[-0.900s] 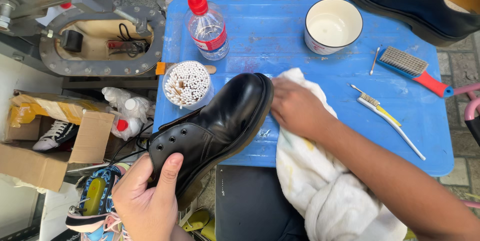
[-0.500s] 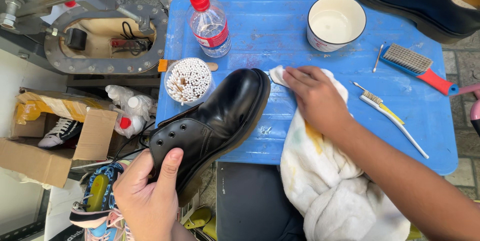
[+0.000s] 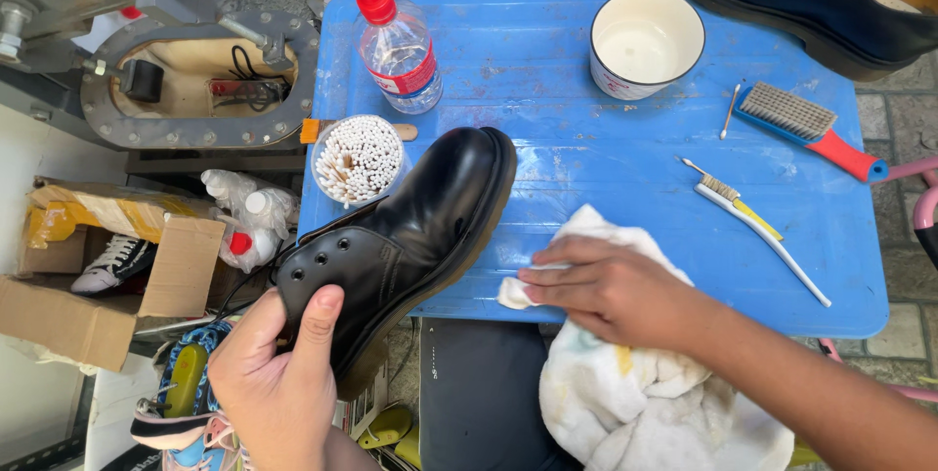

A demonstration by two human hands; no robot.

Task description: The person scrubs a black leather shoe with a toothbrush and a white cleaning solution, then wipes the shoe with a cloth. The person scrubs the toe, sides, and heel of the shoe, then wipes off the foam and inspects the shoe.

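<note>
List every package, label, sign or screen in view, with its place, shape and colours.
Label: red and white band around the clear red-capped bottle at the blue table's far left.
Cardboard box: brown, open flaps, on the floor left of the table, a sneaker inside.
Cup mark: small red print on the white cup's side, too small to make out.
No signs or screens.

Shoe repair or shoe-cleaning stall, likely outdoors on paving. Blue plastic table (image 3: 586, 139) is the work surface: brush with red handle (image 3: 806, 124), toothbrush (image 3: 752, 227), white bowl (image 3: 645, 41), cup of cotton swabs (image 3: 359, 158) and red-capped bottle (image 3: 399, 46) on it. Grey metal machine (image 3: 186, 70) left of the table; cardboard box holding a sneaker (image 3: 107, 266) below that; more shoes under the table's near-left corner.
</note>
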